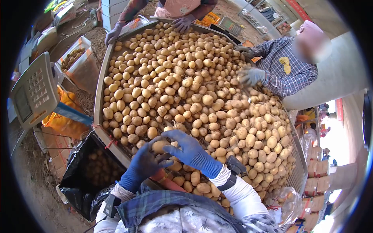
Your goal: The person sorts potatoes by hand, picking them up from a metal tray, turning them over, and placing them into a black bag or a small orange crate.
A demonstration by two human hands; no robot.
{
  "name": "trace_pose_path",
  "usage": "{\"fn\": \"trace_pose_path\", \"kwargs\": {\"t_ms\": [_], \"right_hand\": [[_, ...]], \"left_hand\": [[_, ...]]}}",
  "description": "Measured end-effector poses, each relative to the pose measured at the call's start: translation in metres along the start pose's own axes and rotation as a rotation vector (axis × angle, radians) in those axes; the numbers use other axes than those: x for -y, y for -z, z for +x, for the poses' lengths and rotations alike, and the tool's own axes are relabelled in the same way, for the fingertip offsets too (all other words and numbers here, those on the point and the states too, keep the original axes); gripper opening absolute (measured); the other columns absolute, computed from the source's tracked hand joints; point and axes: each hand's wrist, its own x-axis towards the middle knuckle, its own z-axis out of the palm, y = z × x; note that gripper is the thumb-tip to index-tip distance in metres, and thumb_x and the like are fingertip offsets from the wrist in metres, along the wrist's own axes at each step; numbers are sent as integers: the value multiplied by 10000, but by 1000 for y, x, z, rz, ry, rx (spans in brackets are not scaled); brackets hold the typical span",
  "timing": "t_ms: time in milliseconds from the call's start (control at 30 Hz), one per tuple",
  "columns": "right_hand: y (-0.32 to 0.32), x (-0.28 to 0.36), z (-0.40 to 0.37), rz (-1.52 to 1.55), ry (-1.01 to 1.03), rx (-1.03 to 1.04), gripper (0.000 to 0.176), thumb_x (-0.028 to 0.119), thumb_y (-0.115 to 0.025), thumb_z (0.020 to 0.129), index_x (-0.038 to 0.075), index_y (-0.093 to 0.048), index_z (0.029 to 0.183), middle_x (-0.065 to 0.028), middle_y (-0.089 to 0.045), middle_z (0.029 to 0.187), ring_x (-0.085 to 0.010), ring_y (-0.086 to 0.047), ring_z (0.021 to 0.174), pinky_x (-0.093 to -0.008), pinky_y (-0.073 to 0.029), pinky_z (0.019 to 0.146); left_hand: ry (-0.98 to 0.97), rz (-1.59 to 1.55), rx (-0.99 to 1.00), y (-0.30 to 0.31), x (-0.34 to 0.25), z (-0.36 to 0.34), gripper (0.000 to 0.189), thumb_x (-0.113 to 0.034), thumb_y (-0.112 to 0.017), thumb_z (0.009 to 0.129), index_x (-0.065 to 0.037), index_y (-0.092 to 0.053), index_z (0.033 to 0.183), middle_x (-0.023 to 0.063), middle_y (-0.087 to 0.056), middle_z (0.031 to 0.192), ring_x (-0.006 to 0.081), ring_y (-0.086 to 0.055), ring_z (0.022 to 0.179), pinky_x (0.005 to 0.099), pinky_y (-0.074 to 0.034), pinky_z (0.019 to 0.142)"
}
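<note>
A large pile of potatoes (pixel 186 81) covers a metal-rimmed sorting table (pixel 98 101) in front of me. My left hand (pixel 144 166), in a blue knit glove, holds a single potato (pixel 159 147) near the table's front edge, fingers curled around its left side. My right hand (pixel 187 148), gloved alike, is beside it with fingers apart and fingertips right at the potato's right end. Below my left hand, an open black plastic bag (pixel 83 163) has potatoes inside.
Across the table, a person's gloved hand (pixel 182 24) rests on the pile; at right, another person's grey-gloved hand (pixel 251 76) is over the potatoes. A scale display (pixel 33 91) stands at left, near a crate (pixel 83 72) of potatoes. Cardboard boxes (pixel 316 176) are stacked at right.
</note>
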Motion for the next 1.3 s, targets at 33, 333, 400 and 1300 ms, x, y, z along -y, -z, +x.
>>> {"fn": "trace_pose_path", "kwargs": {"t_ms": [33, 333, 400, 1300], "right_hand": [[6, -10, -1, -59, -7, -49, 310, 259, -680, 930, 81, -654, 1183, -149, -672, 1144, -339, -651, 1055, -410, -528, 915], [95, -91, 18, -1148, -391, 46, 388, 318, -721, 868, 170, -624, 1213, -81, -609, 1218, -292, -554, 1157, -455, -449, 973], [88, -104, 23, -1205, -343, 56, 430, 316, -738, 846, 177, -587, 1223, -68, -578, 1237, -274, -540, 1174, -458, -451, 950], [106, -117, 15, -879, -591, 40, 501, 404, -655, 908, 119, -516, 1296, -176, -694, 1047, -369, -683, 1021, -481, -547, 837]], "left_hand": [[-23, 65, -9, 10, 6, 11, 498, -394, -571, 990, -79, -513, 1371, 149, -609, 1246, 311, -614, 1132, 447, -514, 959], [-34, 138, -25, 14, -6, 41, 219, -295, -583, 1000, -101, -549, 1094, 53, -584, 943, 150, -568, 754, 265, -452, 618], [25, 78, 118, 37, -6, 50, 215, -318, -549, 1020, -107, -545, 1056, 40, -567, 882, 150, -552, 726, 274, -439, 607], [73, 155, 55, 21, -11, 53, 565, -608, -390, 1033, -76, -536, 1152, 59, -584, 793, 129, -497, 486, 240, -391, 416]]}}
